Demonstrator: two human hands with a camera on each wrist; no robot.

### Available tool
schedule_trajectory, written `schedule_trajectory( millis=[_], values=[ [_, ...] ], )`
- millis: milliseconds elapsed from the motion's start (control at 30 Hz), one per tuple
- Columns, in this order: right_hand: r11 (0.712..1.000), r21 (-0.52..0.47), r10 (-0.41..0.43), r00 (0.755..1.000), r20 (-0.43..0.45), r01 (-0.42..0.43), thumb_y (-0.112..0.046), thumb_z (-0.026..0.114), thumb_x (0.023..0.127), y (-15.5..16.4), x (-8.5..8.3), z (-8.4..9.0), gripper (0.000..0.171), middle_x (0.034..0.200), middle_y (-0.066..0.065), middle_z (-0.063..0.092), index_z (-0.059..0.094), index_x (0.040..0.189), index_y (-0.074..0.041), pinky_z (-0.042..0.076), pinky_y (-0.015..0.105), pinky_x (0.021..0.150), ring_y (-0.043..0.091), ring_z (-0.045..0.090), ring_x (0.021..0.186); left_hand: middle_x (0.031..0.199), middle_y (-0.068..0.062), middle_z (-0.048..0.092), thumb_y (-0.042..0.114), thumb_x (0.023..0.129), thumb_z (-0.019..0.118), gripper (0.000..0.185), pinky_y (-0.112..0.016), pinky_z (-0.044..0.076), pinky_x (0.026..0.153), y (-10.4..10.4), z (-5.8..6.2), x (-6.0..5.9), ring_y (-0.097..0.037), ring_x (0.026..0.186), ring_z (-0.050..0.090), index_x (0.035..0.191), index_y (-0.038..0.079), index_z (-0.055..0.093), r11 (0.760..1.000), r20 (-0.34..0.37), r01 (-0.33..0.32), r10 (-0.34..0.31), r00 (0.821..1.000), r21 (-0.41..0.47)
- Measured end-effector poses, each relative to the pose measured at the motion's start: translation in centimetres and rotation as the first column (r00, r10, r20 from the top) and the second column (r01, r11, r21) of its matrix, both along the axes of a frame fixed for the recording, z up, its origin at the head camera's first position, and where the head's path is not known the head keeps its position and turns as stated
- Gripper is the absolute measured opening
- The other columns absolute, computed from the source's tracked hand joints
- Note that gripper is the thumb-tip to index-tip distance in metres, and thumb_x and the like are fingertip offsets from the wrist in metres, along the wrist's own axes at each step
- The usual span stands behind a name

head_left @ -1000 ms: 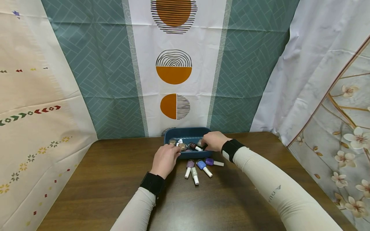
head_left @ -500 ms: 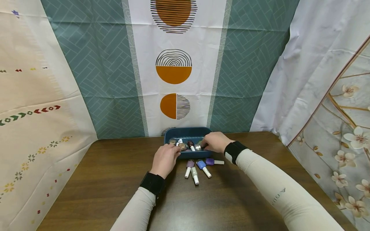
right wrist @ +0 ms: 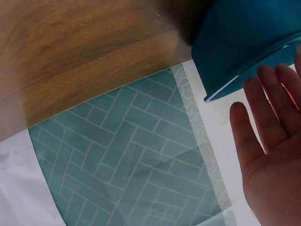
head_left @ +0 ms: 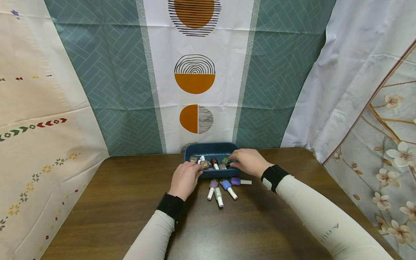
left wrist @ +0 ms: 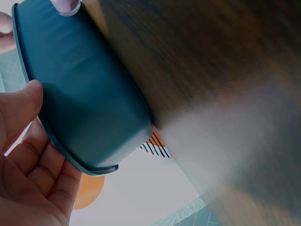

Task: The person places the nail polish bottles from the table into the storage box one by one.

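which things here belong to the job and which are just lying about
Likely in the job: blue bin, small bottles inside it, four bottles in front of it.
Just around: wooden table, patterned cloth behind, flowered cloth at right.

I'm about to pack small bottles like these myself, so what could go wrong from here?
Two risks, as I judge it. The left grip holds the blue bin near its left end, so a tug might drag it into the loose bottles lying just in front. And the right grip is near the purple bottle; a low pass could knock it across the table.
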State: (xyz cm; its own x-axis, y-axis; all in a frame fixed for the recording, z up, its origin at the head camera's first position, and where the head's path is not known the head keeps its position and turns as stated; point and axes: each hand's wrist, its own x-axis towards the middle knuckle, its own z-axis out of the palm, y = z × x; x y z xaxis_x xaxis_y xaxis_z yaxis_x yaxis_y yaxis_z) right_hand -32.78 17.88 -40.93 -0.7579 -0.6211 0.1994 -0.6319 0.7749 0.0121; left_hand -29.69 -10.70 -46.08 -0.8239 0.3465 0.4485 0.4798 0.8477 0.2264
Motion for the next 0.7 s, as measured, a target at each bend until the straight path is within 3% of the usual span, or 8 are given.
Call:
schedule_trajectory(
  millis=[300, 700],
  values=[
    [0.999, -0.036, 0.006, 1.0, -0.004, -0.006, -0.039, 0.072, 0.109, 1.3, 1.2, -0.6, 0.051, 0.147, 0.012, 0.07, 0.07, 0.147, -0.005, 0.052, 0.051, 0.115, 0.032, 0.065, 0.138, 0.096, -0.002, 0.077, 0.016, 0.1, 0.085, 0.008, -0.045, 0.058, 0.091, 0.1, -0.1, 0.1, -0.025, 0.089, 0.067, 0.107, 0.013, 0.086, 1.0, -0.009, 0.002, -0.002, 1.0, -0.001],
    [0.998, -0.049, 0.036, 0.999, 0.018, -0.035, -0.043, 0.072, 0.107, 2.2, 3.5, -1.6, 0.067, 0.166, 0.015, 0.052, 0.056, 0.161, -0.007, 0.039, 0.054, 0.125, 0.037, 0.048, 0.154, 0.097, -0.003, 0.077, 0.015, 0.1, 0.085, 0.009, -0.046, 0.059, 0.092, 0.1, -0.1, 0.0, -0.025, 0.091, 0.068, 0.108, 0.013, 0.086, 1.0, -0.011, 0.003, -0.003, 1.0, 0.006]
  ],
)
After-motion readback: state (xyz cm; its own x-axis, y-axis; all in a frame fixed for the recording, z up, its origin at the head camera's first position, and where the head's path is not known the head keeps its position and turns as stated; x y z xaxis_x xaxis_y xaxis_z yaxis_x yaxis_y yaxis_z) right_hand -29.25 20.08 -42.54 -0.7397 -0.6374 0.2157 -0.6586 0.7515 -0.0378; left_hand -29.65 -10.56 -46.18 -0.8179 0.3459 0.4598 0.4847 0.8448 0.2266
